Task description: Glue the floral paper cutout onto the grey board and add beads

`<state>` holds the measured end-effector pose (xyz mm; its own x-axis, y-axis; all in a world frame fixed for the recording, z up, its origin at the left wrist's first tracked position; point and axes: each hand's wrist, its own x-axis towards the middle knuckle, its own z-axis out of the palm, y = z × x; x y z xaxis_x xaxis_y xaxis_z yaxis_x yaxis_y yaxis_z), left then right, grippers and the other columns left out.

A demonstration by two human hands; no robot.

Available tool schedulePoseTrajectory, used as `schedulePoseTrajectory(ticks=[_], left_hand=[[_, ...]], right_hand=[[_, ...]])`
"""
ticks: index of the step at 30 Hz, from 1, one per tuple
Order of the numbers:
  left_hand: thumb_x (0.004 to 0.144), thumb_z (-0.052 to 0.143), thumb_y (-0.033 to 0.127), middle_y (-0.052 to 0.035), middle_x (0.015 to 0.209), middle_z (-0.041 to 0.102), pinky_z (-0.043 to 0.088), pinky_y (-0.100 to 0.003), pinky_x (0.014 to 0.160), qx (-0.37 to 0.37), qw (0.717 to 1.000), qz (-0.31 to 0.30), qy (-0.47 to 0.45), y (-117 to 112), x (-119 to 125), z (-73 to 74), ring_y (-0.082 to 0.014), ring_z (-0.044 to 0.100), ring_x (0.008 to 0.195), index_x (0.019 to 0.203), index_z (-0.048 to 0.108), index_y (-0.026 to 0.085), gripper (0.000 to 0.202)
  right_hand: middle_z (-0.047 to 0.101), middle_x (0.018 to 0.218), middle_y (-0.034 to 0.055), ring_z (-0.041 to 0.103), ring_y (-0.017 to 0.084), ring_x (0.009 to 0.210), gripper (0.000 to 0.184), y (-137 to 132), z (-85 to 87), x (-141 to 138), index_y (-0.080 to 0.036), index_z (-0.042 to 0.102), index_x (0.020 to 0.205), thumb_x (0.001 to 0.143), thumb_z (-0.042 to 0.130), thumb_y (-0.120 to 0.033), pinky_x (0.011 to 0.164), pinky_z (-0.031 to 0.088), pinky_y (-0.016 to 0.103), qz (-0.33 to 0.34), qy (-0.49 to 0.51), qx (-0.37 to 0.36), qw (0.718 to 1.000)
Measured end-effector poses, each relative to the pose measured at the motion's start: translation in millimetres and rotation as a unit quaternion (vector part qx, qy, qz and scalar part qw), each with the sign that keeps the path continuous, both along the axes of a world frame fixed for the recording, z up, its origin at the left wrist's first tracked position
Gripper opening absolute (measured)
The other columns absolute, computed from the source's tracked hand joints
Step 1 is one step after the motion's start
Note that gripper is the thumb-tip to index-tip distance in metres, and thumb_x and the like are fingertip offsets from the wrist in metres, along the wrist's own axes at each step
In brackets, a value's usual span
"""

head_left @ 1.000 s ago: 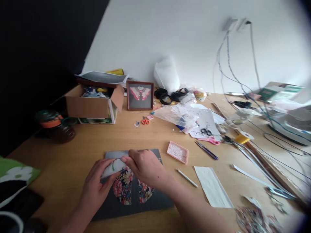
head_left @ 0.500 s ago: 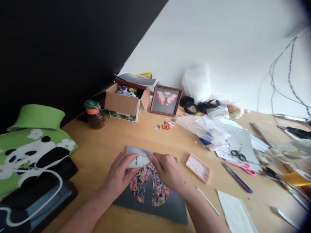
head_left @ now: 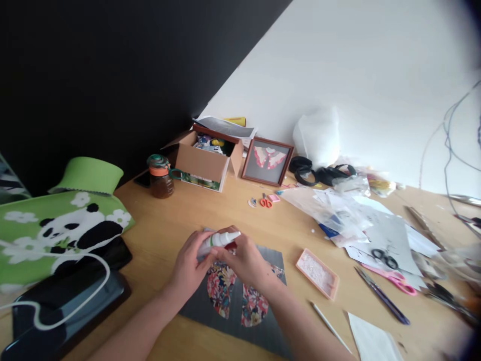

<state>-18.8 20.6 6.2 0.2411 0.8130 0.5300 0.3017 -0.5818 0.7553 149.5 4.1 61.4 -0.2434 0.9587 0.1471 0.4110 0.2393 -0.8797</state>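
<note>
A white glue bottle (head_left: 218, 240) with a bare pointed nozzle lies tilted in my hands, its tip up and to the right. My left hand (head_left: 191, 258) is wrapped round the bottle's body. My right hand (head_left: 244, 258) is closed at the nozzle end, its thumb against the bottle; something dark red shows by its fingers, too covered to name. Beneath both hands lies a dark grey board (head_left: 235, 326). On it are flower-print fabric pieces (head_left: 220, 291) in a rounded collar shape, partly hidden by my hands.
Right of the board are a pink tray (head_left: 317, 273) of small whitish bits, a white stick (head_left: 330, 326), a white sheet (head_left: 372, 338), tweezers (head_left: 381, 296) and pink scissors (head_left: 394, 278). Behind stand a framed collar (head_left: 267, 160), a cardboard box (head_left: 201, 163) and a jar (head_left: 161, 180).
My right hand has shifted from the nozzle tip to below and beside it, leaving the tip exposed. The bottle has tilted upward. The view has swung slightly left.
</note>
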Motion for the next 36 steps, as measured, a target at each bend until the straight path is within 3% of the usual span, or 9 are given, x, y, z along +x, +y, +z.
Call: schedulePoseTrajectory(ticks=[2,4,8,13,19,24,28,32,36], left_hand=[[0.094,0.060,0.033,-0.0104,0.127,0.058,0.053,-0.037,0.093,-0.016,0.999,0.031,-0.022,2,1,-3.9,-0.0234,0.060,0.114,0.137,0.044,0.026,0.046],[0.092,0.064,0.037,-0.0150,0.139,0.050,0.052,-0.041,0.098,-0.020,0.998,0.058,-0.027,4,2,-8.3,-0.0269,0.055,0.124,0.148,0.029,0.026,0.067],[0.096,0.056,0.034,-0.0160,0.142,0.047,0.047,-0.049,0.106,0.008,0.997,0.078,0.019,4,5,-13.6,-0.0290,0.048,0.132,0.152,0.022,0.026,0.066],[0.098,0.050,0.027,-0.0145,0.136,0.052,0.048,-0.047,0.105,0.056,0.993,0.072,0.072,-1,5,-10.6,-0.0267,0.050,0.128,0.150,0.027,0.024,0.057],[0.097,0.049,0.023,-0.0143,0.132,0.055,0.051,-0.045,0.102,0.075,0.989,0.070,0.103,-2,5,-6.3,-0.0261,0.053,0.123,0.148,0.031,0.022,0.054],[0.097,0.050,0.022,-0.0142,0.129,0.057,0.051,-0.045,0.100,0.083,0.987,0.071,0.116,0,3,-6.5,-0.0258,0.054,0.121,0.146,0.034,0.020,0.051],[0.097,0.050,0.020,-0.0132,0.121,0.061,0.052,-0.045,0.097,0.114,0.981,0.060,0.144,1,2,-8.2,-0.0262,0.057,0.114,0.138,0.043,0.018,0.042],[0.096,0.050,0.017,-0.0106,0.111,0.065,0.054,-0.044,0.093,0.144,0.972,0.013,0.185,-3,4,-10.8,-0.0253,0.060,0.105,0.127,0.052,0.017,0.031],[0.097,0.050,0.018,-0.0107,0.110,0.067,0.054,-0.044,0.092,0.166,0.967,-0.007,0.193,-5,5,-12.3,-0.0254,0.062,0.103,0.126,0.054,0.017,0.030]], right_hand=[[0.067,0.094,0.0051,0.065,0.016,0.081,0.025,19,-0.2,-2,-0.018,0.064,0.093,0.089,0.062,-0.043,0.072,0.048,0.025,-0.003,-0.009,0.022,1.000],[0.068,0.085,0.0041,0.065,0.016,0.074,0.024,46,2.0,0,-0.017,0.063,0.093,0.089,0.061,-0.041,0.066,0.047,0.024,-0.063,-0.074,0.024,0.995],[0.072,0.088,0.0068,0.068,0.022,0.082,0.025,115,6.8,10,-0.018,0.060,0.097,0.088,0.062,-0.041,0.064,0.043,0.026,-0.241,-0.318,-0.001,0.917],[0.072,0.101,0.0148,0.068,0.029,0.097,0.026,178,-6.1,20,-0.015,0.061,0.103,0.091,0.060,-0.038,0.072,0.045,0.030,-0.271,-0.357,-0.033,0.893],[0.072,0.106,0.0150,0.068,0.027,0.100,0.027,195,-29.8,21,-0.014,0.061,0.109,0.094,0.058,-0.037,0.077,0.047,0.030,-0.260,-0.362,-0.055,0.893],[0.071,0.110,0.0151,0.067,0.028,0.104,0.031,187,-31.1,25,-0.015,0.062,0.111,0.091,0.065,-0.038,0.079,0.048,0.031,-0.251,-0.351,-0.072,0.899],[0.069,0.117,0.0155,0.065,0.028,0.109,0.045,159,-12.5,42,-0.013,0.059,0.122,0.086,0.072,-0.037,0.084,0.049,0.033,-0.242,-0.333,-0.061,0.909],[0.073,0.108,0.0094,0.070,0.023,0.095,0.035,93,17.0,84,-0.016,0.066,0.115,0.085,0.072,-0.033,0.083,0.052,0.032,-0.222,-0.306,-0.047,0.925],[0.074,0.103,0.0079,0.070,0.022,0.091,0.027,-4,36.2,135,-0.018,0.069,0.107,0.085,0.067,-0.034,0.082,0.053,0.034,-0.267,-0.253,0.009,0.930]])
